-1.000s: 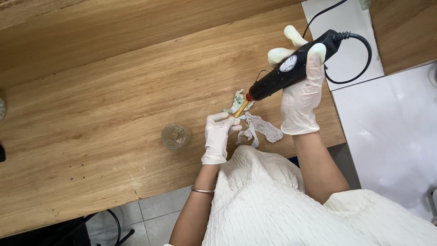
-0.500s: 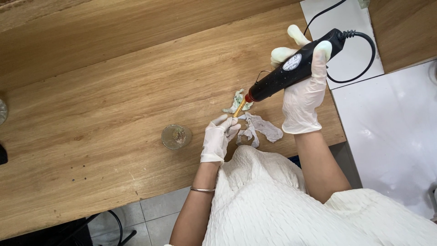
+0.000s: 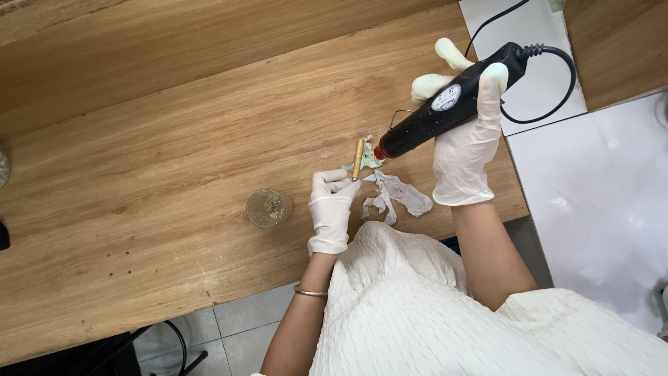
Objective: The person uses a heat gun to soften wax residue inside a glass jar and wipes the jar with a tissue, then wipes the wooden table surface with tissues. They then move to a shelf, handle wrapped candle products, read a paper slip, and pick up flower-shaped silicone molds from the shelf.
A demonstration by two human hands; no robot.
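the black corded hot-glue gun is held in the gloved right hand, the grip wrapped full around its body, with the red nozzle tip pointing down and to the left. half a second ago that tip was set right against the small workpiece; now it has been drawn back a little, so that a clear gap is seen between the nozzle and the brass-coloured tube. the tube is pinched at its lower end in the gloved left hand, a narrow fingertip grip, and is held nearly upright just above the table near its front edge, where before it was hidden under the gun's tip. a pale green scrap lies just behind the tube, and a crumpled white tissue lies just beside the left hand, both unmoved. a small round glass dish with greenish matter in it stands to the left, well apart from the hands. from the nozzle being pulled clear, it is judged that one touch of the gun on the tube has been finished and the piece has been bared to view.
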